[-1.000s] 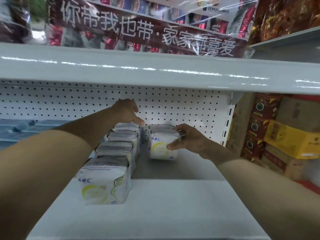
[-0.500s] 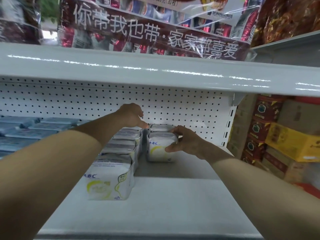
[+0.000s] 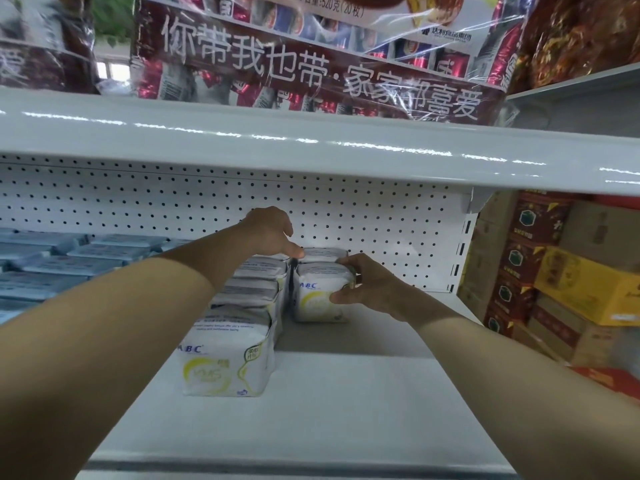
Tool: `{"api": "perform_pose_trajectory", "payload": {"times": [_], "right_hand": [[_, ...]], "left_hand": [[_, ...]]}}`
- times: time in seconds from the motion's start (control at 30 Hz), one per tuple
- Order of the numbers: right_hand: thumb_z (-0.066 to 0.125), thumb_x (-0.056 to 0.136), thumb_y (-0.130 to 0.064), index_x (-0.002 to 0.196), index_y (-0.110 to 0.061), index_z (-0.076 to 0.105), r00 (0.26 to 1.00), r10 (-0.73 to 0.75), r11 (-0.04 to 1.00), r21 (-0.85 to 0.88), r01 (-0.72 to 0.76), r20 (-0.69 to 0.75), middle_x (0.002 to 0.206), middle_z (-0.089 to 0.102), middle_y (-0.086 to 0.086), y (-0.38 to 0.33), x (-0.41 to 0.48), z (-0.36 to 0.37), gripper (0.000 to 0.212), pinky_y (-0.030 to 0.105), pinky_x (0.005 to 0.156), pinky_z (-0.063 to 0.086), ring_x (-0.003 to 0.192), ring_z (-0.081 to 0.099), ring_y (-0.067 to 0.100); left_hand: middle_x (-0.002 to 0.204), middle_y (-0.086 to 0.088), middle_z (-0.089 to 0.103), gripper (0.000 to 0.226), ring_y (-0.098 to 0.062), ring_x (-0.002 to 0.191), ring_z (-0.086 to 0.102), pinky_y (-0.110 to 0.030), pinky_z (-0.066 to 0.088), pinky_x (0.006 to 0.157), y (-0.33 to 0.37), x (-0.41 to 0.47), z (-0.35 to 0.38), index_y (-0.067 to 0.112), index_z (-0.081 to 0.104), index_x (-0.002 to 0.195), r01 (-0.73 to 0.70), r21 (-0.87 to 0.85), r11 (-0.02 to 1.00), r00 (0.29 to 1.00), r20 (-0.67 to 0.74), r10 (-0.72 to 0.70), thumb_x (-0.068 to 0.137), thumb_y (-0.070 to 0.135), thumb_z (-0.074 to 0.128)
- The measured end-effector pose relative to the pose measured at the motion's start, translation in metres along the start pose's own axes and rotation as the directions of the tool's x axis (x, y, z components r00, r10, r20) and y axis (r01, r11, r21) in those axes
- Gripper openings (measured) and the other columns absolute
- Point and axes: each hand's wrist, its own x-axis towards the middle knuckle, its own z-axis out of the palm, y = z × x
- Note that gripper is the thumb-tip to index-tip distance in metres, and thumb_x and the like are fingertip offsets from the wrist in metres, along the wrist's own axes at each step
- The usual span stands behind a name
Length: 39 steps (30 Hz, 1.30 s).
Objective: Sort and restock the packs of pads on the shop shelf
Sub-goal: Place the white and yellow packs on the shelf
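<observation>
change | right hand [image 3: 372, 289] nudged its pack [image 3: 317, 299] left | gap to pack row [image 3: 249, 296] narrower

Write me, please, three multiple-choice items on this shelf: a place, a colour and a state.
1. Where do the blue packs lie, seen from the white packs? A right; B left; C shelf above.
2. What colour is the nearest white pack's print? A red; B black; C yellow-green.
3. What is the right hand doing? A gripping a white pack; B hanging idle; C lying flat.
1 B: they fill the shelf's left end. 2 C: a yellow-green ring sits under the ABC letters. 3 A: it grips the right row's front pack.
</observation>
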Motion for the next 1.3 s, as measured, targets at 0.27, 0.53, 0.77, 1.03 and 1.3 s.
{"api": "perform_pose_trajectory", "payload": {"times": [0.27, 0.53, 0.77, 1.03, 1.3], "right_hand": [[0.089, 0.074, -0.022, 0.142, -0.022, 0.045, 0.999, 0.028, 0.991, -0.131, -0.032, -0.032, 0.137, 0.052, 0.002, -0.014, -0.009, 0.005, 0.081, 0.04, 0.106, 0.047, 0.121, 0.053, 0.021], [0.083, 0.082, -0.025, 0.151, -0.025, 0.037, 0.991, 0.013, 0.952, -0.3, -0.053, -0.133, 0.146, 0.046, 0.008, -0.067, -0.049, -0.003, 0.083, 0.028, 0.096, 0.039, 0.132, 0.046, 0.025], [0.081, 0.084, -0.028, 0.147, -0.032, 0.042, 0.97, -0.056, 0.829, -0.552, -0.087, -0.237, 0.142, 0.046, 0.009, -0.128, -0.095, 0.017, 0.075, 0.031, 0.098, 0.043, 0.127, 0.049, 0.026], [0.081, 0.083, -0.03, 0.149, -0.028, 0.04, 0.961, -0.102, 0.772, -0.63, -0.088, -0.258, 0.138, 0.046, 0.011, -0.173, -0.163, 0.056, 0.077, 0.032, 0.091, 0.043, 0.128, 0.046, 0.029], [0.066, 0.094, -0.045, 0.15, -0.024, 0.039, 0.967, -0.128, 0.85, -0.527, -0.008, -0.221, 0.149, 0.037, 0.011, -0.21, -0.245, 0.088, 0.066, 0.037, 0.099, 0.044, 0.122, 0.054, 0.031]], "left_hand": [[0.144, -0.009, 0.05, 0.071, -0.027, 0.135, 0.044, -0.035, 0.038, 0.111, -0.005, -0.016, -0.01, 0.01, 0.053, 0.14, -0.016, 0.019, 1.0, 1.0, 0.024, 0.016, 0.083, 0.044, 0.077], [0.139, -0.008, 0.053, 0.067, -0.027, 0.128, 0.048, -0.033, 0.042, 0.104, -0.016, -0.048, -0.026, 0.013, 0.053, 0.137, -0.109, 0.019, 0.994, 0.994, -0.001, 0.109, 0.081, 0.035, 0.082], [0.129, -0.009, 0.046, 0.068, -0.026, 0.115, 0.049, -0.029, 0.04, 0.086, -0.038, -0.093, -0.045, 0.019, 0.05, 0.137, -0.179, 0.026, 0.983, 0.983, -0.041, 0.18, 0.078, 0.028, 0.084], [0.133, -0.011, 0.044, 0.056, -0.029, 0.123, 0.046, -0.035, 0.045, 0.101, -0.054, -0.176, -0.059, 0.024, 0.049, 0.136, -0.102, 0.049, 0.994, 0.991, -0.085, 0.106, 0.086, 0.028, 0.076], [0.141, -0.018, 0.045, 0.058, -0.032, 0.134, 0.039, -0.036, 0.037, 0.104, -0.077, -0.298, -0.062, 0.013, 0.049, 0.138, -0.036, -0.053, 0.998, 0.986, -0.162, 0.027, 0.093, 0.047, 0.063]]}}
